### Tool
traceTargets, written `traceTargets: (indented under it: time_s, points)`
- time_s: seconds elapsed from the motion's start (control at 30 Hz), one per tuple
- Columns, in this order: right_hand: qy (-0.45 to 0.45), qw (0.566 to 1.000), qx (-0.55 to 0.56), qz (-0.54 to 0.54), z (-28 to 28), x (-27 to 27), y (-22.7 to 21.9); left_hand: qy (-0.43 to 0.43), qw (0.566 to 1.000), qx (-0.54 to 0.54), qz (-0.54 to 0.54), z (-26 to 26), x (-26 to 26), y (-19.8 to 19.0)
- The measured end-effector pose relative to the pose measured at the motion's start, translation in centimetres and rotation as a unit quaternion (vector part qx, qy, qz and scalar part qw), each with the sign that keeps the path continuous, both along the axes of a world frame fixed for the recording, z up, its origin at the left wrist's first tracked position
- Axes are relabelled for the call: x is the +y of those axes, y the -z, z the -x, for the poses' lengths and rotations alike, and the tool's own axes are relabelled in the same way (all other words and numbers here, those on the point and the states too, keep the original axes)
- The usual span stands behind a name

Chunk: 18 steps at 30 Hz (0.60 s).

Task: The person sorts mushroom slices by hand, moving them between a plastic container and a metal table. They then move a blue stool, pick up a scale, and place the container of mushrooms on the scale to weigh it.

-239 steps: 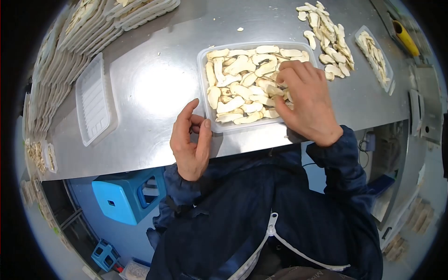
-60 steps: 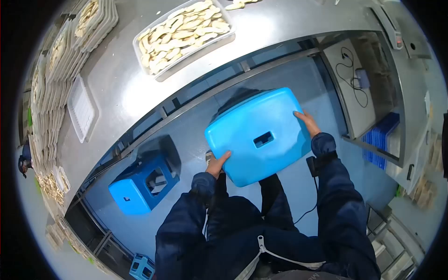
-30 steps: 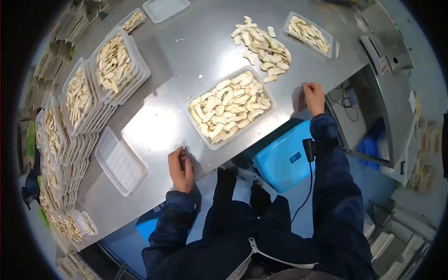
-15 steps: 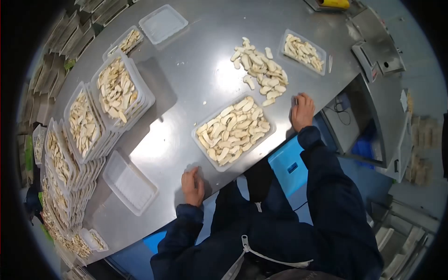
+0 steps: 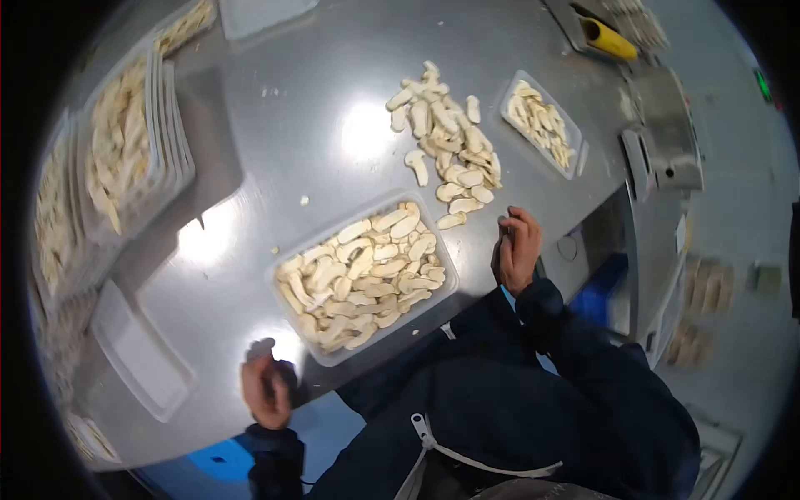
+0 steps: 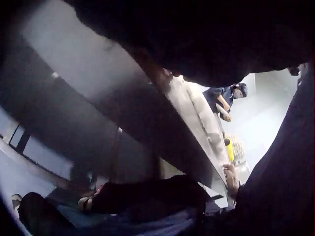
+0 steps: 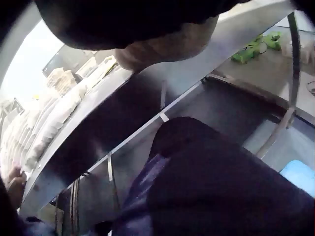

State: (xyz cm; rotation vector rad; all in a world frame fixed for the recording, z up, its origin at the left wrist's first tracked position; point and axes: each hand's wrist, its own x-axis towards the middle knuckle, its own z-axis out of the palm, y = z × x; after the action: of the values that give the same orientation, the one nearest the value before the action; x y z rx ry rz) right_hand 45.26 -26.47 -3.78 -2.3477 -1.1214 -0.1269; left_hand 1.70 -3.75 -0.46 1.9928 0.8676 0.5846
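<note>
A clear plastic tray (image 5: pixel 455 283) filled with pale mushroom slices (image 5: pixel 367 275) stands near the table's front edge in the head view. My left hand (image 5: pixel 267 390), slightly blurred, is at the edge left of the tray, fingers loosely bent around nothing. To the tray's right, my right hand (image 5: pixel 521 248) is over the table edge, also loosely curled and holding nothing. Beyond the tray lies a loose pile of mushroom slices (image 5: pixel 450 137). In the right wrist view, part of the right hand (image 7: pixel 167 49) shows below a dark sleeve.
A smaller tray (image 5: pixel 505 104) of slices stands back right, near a scale (image 5: pixel 637 158). Stacked filled trays (image 5: pixel 179 158) rise at left, with an unfilled tray (image 5: pixel 142 350) before them. A blue stool (image 5: pixel 218 458) is under the table. Another person (image 6: pixel 224 101) appears beyond.
Both hands have let go of the blue stool gripped two seconds ago and come up to the table edge. That stool is now hidden beneath the body, which is closer to the table.
</note>
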Motion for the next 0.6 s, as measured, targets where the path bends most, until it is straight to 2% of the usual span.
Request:
traceTargets:
  time_s: [0.03, 0.1, 0.17, 0.23, 0.27, 0.33, 0.37, 0.43, 0.47, 0.53, 0.6]
  points:
    - [-0.029, 0.999, 0.019, -0.001, -0.2, -0.2, 0.0, 0.003, 0.999, 0.001, -0.051, -0.6, 0.1, -0.4]
    - [-0.084, 0.995, 0.058, -0.008, -0.6, -0.9, -0.6, -0.06, 0.998, 0.014, 0.021, 0.2, -1.0, 0.5]
    - [-0.15, 0.983, 0.106, -0.008, -1.5, -1.4, -0.9, -0.085, 0.995, 0.051, -0.031, -0.7, -1.3, -0.2]
    - [-0.22, 0.959, 0.177, -0.025, -3.0, -1.8, -0.9, -0.149, 0.988, 0.032, -0.014, -0.4, -2.0, 0.7]
    - [-0.255, 0.954, 0.16, -0.001, -4.3, -0.9, -2.4, -0.192, 0.981, 0.031, -0.025, -1.2, -2.6, 0.8]
    - [-0.25, 0.9, 0.356, 0.016, -8.0, -0.2, -4.0, -0.269, 0.963, -0.019, -0.023, -1.6, -3.8, 1.8]
    - [-0.242, 0.858, 0.452, 0.025, -9.4, 0.0, -4.6, -0.313, 0.948, -0.045, -0.014, -2.0, -4.3, 2.0]
    - [-0.331, 0.879, 0.342, -0.01, -10.9, 0.6, -6.8, -0.366, 0.926, -0.097, 0.002, -1.9, -5.1, 3.0]
    - [-0.385, 0.876, 0.289, 0.012, -11.5, 0.7, -7.6, -0.379, 0.913, -0.151, 0.002, -2.2, -5.4, 3.7]
    - [-0.44, 0.85, 0.288, -0.009, -11.6, 0.6, -6.6, -0.445, 0.883, -0.151, -0.014, -4.1, -5.9, 3.9]
    - [-0.484, 0.828, 0.285, -0.004, -11.6, 0.6, -6.1, -0.445, 0.876, -0.184, -0.039, -4.4, -5.3, 4.8]
